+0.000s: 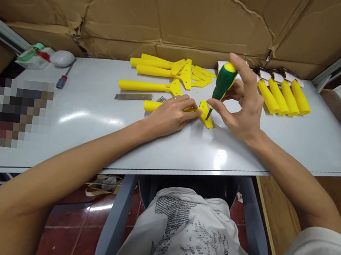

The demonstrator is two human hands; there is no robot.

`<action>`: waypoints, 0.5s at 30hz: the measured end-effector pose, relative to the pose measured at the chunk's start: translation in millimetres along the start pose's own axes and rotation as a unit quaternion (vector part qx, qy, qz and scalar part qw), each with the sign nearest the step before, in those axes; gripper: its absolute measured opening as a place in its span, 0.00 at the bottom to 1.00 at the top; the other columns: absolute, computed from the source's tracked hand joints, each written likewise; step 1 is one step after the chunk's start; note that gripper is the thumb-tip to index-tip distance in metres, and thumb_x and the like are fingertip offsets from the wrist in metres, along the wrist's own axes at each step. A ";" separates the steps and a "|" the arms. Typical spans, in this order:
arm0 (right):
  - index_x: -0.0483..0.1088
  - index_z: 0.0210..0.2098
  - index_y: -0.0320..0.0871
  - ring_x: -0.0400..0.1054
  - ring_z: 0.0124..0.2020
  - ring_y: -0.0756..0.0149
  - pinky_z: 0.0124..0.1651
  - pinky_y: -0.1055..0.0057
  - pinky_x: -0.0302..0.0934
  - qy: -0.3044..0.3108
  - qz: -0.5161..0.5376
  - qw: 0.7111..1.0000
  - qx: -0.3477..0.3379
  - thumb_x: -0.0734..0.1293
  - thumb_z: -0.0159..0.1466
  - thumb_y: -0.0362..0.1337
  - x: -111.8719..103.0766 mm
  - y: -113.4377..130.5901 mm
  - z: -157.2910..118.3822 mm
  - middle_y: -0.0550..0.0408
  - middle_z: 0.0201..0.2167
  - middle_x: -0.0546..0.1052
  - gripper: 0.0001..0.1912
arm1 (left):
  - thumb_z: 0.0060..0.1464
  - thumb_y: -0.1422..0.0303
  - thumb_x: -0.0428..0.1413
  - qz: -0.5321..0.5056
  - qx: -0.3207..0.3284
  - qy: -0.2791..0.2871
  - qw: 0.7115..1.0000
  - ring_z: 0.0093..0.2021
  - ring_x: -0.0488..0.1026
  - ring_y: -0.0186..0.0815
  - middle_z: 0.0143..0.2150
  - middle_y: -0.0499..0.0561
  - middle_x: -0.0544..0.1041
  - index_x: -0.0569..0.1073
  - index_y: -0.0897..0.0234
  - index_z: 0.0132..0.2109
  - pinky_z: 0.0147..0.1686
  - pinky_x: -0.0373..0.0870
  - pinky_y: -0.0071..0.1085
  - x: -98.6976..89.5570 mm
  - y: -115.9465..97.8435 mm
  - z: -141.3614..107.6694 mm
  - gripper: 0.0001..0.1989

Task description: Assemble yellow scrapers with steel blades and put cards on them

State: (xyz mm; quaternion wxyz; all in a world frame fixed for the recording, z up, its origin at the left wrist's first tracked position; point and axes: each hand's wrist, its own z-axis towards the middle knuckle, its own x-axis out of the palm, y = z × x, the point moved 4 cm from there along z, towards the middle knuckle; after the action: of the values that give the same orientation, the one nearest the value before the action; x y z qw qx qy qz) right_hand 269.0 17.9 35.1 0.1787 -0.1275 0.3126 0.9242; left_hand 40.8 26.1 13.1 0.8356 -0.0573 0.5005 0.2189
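Observation:
My left hand is closed around the neck of a yellow plastic scraper, pressing it to the table. The scraper's wide head points right. My right hand grips a green and yellow screwdriver by its handle, tilted, with the tip down on the scraper's head. Whether a screw sits under the tip is too small to tell. Just behind my left hand lie a small pile of screws and a stack of metal blades. Another yellow scraper handle lies beyond them.
Several yellow scraper handles and flat yellow head pieces lie at the back. Several scrapers with blades stand in a row at right. A small screwdriver, a white rounded object and a small box are at left. Cardboard lines the back.

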 end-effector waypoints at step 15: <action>0.50 0.85 0.72 0.83 0.64 0.48 0.61 0.47 0.87 -0.004 0.056 0.998 0.015 0.64 0.76 0.70 1.2 -2.2 3.0 0.53 0.76 0.72 0.43 | 0.81 0.71 0.56 0.012 0.001 -0.003 1.000 0.50 0.79 0.44 0.52 0.57 0.85 0.86 0.60 0.61 0.44 0.75 0.38 0.0 0.0 -0.4 0.13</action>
State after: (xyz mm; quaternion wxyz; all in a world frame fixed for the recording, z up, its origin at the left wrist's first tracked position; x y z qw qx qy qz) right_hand 268.5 21.7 35.9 0.1298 -0.1034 0.3321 0.9285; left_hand 40.5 26.0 12.9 0.8345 -0.0501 0.4987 0.2291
